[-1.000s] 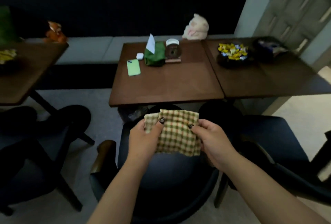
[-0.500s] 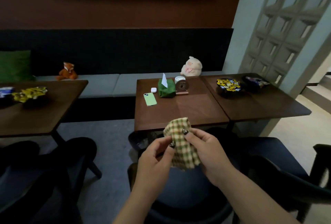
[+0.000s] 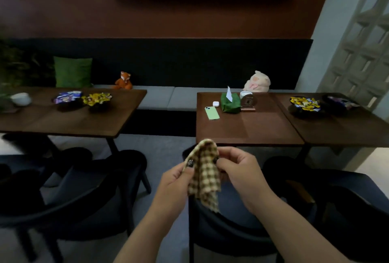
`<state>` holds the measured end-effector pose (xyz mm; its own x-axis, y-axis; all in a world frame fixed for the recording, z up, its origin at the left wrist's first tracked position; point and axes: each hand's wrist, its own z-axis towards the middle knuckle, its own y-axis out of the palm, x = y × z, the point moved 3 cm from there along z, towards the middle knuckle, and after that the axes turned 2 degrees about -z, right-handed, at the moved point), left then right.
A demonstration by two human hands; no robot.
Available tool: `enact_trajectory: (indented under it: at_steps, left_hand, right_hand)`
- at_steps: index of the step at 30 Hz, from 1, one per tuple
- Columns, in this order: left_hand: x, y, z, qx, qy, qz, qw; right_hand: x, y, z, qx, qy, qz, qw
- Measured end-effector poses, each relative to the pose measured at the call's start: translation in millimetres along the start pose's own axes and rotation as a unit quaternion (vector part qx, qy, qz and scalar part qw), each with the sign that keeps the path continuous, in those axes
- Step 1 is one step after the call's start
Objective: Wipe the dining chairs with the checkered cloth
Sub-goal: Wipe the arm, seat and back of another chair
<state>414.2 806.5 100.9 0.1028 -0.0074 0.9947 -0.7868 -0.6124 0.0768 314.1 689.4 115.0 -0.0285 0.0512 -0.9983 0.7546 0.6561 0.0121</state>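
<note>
Change: since the earlier frame the view has lifted, so more of the wall and its shelf shows; the checkered cloth [image 3: 205, 175] is now bunched narrower between the hands, and it hangs longer.
Left hand: the left hand [image 3: 175, 180] is raised in front of the body, fingers curled, and it pinches the left upper edge of the cloth with thumb and forefinger.
Right hand: the right hand [image 3: 242, 173] is at the same height, palm turned to the left, fingers curled, and it grips the right upper edge of the cloth.
Arms: both forearms come up from the lower edge of the view, bent towards each other.
Hard to see: the room is dim; the dining chair [image 3: 231, 227] under the hands is dark and its back is cut off at the bottom. The chair on the left [image 3: 88, 191] and the chair on the right [image 3: 341, 195] are only dark shapes.
Cloth position: it is held in the air between both hands, above the seat of the middle chair and not touching it; the top fold stands just in front of the near edge of the bench [image 3: 248, 134].
On the bench: a green phone [image 3: 212, 113], a green tissue box [image 3: 230, 103].
</note>
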Motion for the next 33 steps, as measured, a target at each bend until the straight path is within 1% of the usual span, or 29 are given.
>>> enact_trajectory:
  at_steps: [2, 3, 5, 8, 13, 15, 17, 18, 20, 21, 22, 23, 25, 26, 27, 28, 31, 33]
  left_hand:
    - [0, -9, -14, 0.063, 0.017, 0.012, 0.998]
    - [-1, -12, -18, 0.081, 0.022, 0.014, 0.996]
    - [2, -13, -30, 0.114, 0.024, 0.015, 0.993]
    - [3, -5, -46, 0.103, 0.018, 0.01, 0.995]
    - [0, 6, -70, 0.055, -0.024, -0.111, 0.992]
    - [1, 1, -76, 0.049, -0.024, -0.149, 0.987]
    - [5, -6, -77, 0.056, -0.021, -0.149, 0.987]
    - [6, -12, -77, 0.063, -0.023, -0.145, 0.987]
    - [8, -25, -77, 0.076, -0.034, -0.153, 0.985]
    - [9, -32, -77, 0.075, -0.04, -0.166, 0.982]
    - [10, -40, -78, 0.069, -0.045, -0.183, 0.98]
    - [11, -50, -80, 0.064, -0.05, -0.2, 0.976]
    - [12, -74, -85, 0.059, -0.057, -0.217, 0.973]
    - [12, -88, -87, 0.057, -0.058, -0.211, 0.974]
    - [11, -102, -89, 0.06, -0.055, -0.191, 0.978]
    - [10, -118, -91, 0.067, -0.049, -0.15, 0.985]
    - [8, -160, -93, 0.091, -0.026, -0.017, 0.995]
    - [6, -184, -94, 0.106, -0.026, 0.021, 0.994]
  right_hand:
    - [-8, -1, -5, 0.003, -0.03, -0.059, 0.998]
    - [-12, -4, -6, 0.008, -0.054, -0.089, 0.995]
    - [-22, -5, -14, -0.017, -0.089, -0.119, 0.989]
    - [-21, 3, -33, -0.062, -0.095, -0.109, 0.987]
    - [-7, 21, -62, -0.137, -0.043, -0.021, 0.989]
    - [-7, 24, -68, -0.153, -0.034, 0.0, 0.988]
    - [-10, 24, -71, -0.138, -0.054, 0.0, 0.989]
    - [-13, 24, -71, -0.11, -0.072, -0.014, 0.991]
    - [-18, 23, -67, -0.032, -0.101, -0.075, 0.992]
    - [-17, 25, -64, 0.0, -0.096, -0.105, 0.99]
    - [-14, 30, -62, 0.009, -0.067, -0.114, 0.991]
    - [-9, 39, -61, -0.006, -0.019, -0.092, 0.996]
    - [6, 66, -64, -0.075, 0.09, 0.017, 0.993]
    - [13, 83, -68, -0.107, 0.13, 0.063, 0.984]
    - [18, 99, -73, -0.127, 0.15, 0.085, 0.977]
    - [24, 115, -78, -0.131, 0.157, 0.089, 0.975]
    - [34, 153, -90, -0.096, 0.139, 0.053, 0.984]
    - [35, 172, -96, -0.08, 0.131, 0.036, 0.988]
